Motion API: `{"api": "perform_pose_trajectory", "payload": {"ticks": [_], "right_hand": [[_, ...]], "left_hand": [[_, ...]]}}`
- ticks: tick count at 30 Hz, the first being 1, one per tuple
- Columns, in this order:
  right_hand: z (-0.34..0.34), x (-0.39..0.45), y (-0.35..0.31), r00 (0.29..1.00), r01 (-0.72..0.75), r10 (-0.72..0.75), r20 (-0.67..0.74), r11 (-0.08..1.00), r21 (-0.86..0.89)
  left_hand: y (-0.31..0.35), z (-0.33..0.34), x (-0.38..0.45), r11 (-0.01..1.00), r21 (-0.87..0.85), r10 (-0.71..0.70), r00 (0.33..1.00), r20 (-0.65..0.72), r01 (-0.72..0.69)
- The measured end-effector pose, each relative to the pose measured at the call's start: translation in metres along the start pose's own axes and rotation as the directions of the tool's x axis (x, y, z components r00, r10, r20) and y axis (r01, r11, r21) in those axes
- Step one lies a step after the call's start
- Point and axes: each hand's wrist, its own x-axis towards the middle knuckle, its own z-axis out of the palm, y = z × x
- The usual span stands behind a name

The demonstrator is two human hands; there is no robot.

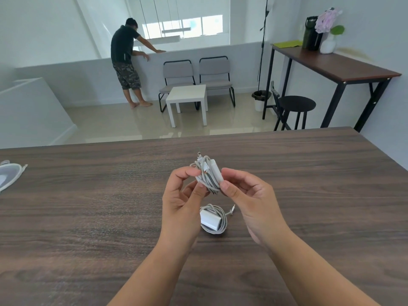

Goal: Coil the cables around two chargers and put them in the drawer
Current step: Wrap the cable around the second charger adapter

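I hold a white charger (209,173) with its grey cable wound around it, raised above the dark wooden table (88,206). My left hand (183,195) pinches the cable side with thumb and fingertips. My right hand (247,195) grips the charger's white block from the right. A plug tip sticks up from the top of the bundle. A second white charger (213,219) lies on the table below my hands, its cable coiled around it and one cable end trailing to the right. No drawer is in view.
A white object (8,175) lies at the table's left edge. Beyond the table's far edge stand a small white side table (187,96), two grey chairs, a black stool and a tall brown desk (331,62). A person stands at the back wall.
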Motion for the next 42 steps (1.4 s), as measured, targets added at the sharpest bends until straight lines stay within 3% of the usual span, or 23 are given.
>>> {"api": "perform_pose_trajectory", "payload": {"ticks": [8, 22, 32, 39, 42], "right_hand": [[-0.007, 0.002, -0.001, 0.996, 0.025, -0.015, 0.085, 0.993, -0.118], [-0.009, -0.002, 0.0, 0.997, 0.019, -0.015, 0.08, 0.998, -0.056], [-0.013, -0.005, 0.0, 0.995, 0.056, -0.054, 0.079, 0.998, -0.028], [-0.019, -0.006, 0.001, 0.995, 0.038, -0.017, 0.099, 0.975, -0.22], [-0.014, -0.008, -0.001, 0.996, -0.001, 0.021, 0.091, 0.977, -0.213]], "left_hand": [[0.0, -0.001, -0.001, 0.996, 0.088, -0.034, 0.999, 0.027, 0.031], [0.003, -0.001, -0.002, 0.983, 0.059, -0.176, 0.983, 0.056, 0.173], [0.006, -0.01, 0.002, 0.922, 0.387, -0.061, 0.987, 0.148, -0.001], [-0.004, -0.018, -0.001, 0.872, 0.49, -0.066, 0.99, 0.121, -0.001], [-0.006, -0.018, -0.003, 0.855, 0.517, -0.021, 0.994, 0.109, -0.038]]}}
